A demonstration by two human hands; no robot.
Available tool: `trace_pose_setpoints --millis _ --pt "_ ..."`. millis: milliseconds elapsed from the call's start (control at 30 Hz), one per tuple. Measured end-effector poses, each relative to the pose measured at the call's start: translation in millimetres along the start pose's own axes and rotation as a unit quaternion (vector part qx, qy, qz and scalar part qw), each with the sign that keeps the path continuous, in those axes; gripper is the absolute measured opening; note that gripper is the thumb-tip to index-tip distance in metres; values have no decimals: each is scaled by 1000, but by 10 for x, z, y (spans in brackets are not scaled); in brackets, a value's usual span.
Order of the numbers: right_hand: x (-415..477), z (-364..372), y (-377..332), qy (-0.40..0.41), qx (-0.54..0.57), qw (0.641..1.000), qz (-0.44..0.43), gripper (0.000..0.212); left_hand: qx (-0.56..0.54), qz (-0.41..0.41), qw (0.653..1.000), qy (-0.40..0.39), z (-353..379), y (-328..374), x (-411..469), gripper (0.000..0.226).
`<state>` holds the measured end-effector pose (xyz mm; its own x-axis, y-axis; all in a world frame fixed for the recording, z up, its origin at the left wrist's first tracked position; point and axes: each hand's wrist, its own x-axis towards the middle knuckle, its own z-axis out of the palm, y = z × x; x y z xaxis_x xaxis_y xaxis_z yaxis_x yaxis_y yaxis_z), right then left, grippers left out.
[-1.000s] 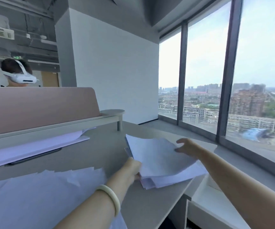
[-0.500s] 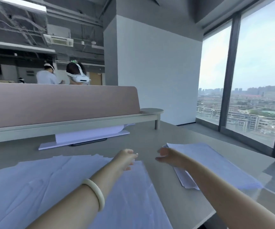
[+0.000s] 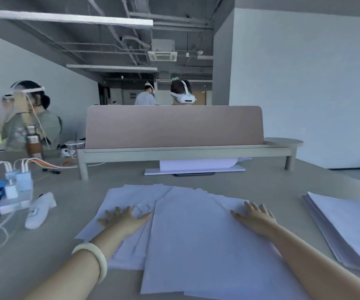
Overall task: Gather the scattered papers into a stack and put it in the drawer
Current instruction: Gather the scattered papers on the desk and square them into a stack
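Desk (image 3: 261, 182) — bearing all items. Scattered papers (image 3: 185, 230): overlapping spread at desk centre, long axis running away from the person. Stack (image 3: 347, 230): right of the spread, apart. Left hand (image 3: 122, 218), right hand (image 3: 255, 217) — both open, flat on opposite sides of the spread.

Cool, even daylight from my right, long white ceiling light strip (image 3: 66, 17) glowing overhead, soft faint shadows, slight overall blur, wide-angle bending at edges
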<state>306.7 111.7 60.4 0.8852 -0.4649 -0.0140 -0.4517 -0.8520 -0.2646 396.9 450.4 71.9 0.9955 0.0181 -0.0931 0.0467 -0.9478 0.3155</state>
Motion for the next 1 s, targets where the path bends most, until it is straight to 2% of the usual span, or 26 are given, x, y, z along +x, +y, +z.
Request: trace_pose_setpoints --millis 233,300,333,400,433,533,600,633,700,767,833,900,1000 --pt "37 31 -95 14 16 1000 18 76 -20 54 997 -49 127 319 -249 104" --pt "38 31 -93 16 25 999 18 78 -69 83 992 -69 138 448 -341 103" --pt "39 31 -88 16 31 999 17 79 -130 103 982 -90 130 482 -371 97" --pt "44 20 -69 17 47 999 17 82 -251 152 949 -117 76 516 -396 63" --pt "43 6 -57 17 61 998 18 83 -300 152 932 -134 25 508 -381 58" --pt "22 -56 -33 20 94 995 19 81 -388 103 903 -151 -77 423 -198 102" --pt "-3 -67 -29 24 96 995 20 80 -459 82 867 -175 -120 381 -89 113" --pt "-8 -61 -26 25 97 995 20 80 -480 68 855 -185 -143 372 -66 101" --pt "-3 -53 -22 25 103 994 21 80 -494 52 848 -184 -144 358 -8 55" --pt "1 -60 -20 27 109 993 23 79 -500 45 849 -165 -183 366 20 38" --pt "-2 -66 -15 31 112 993 25 78 -488 49 859 -150 -230 425 30 40" --pt "-3 -65 -9 34 115 992 22 77 -402 62 904 -133 -249 524 -25 49" --pt "-10 -57 3 33 120 992 20 77 -253 102 956 -107 -246 597 -107 38"
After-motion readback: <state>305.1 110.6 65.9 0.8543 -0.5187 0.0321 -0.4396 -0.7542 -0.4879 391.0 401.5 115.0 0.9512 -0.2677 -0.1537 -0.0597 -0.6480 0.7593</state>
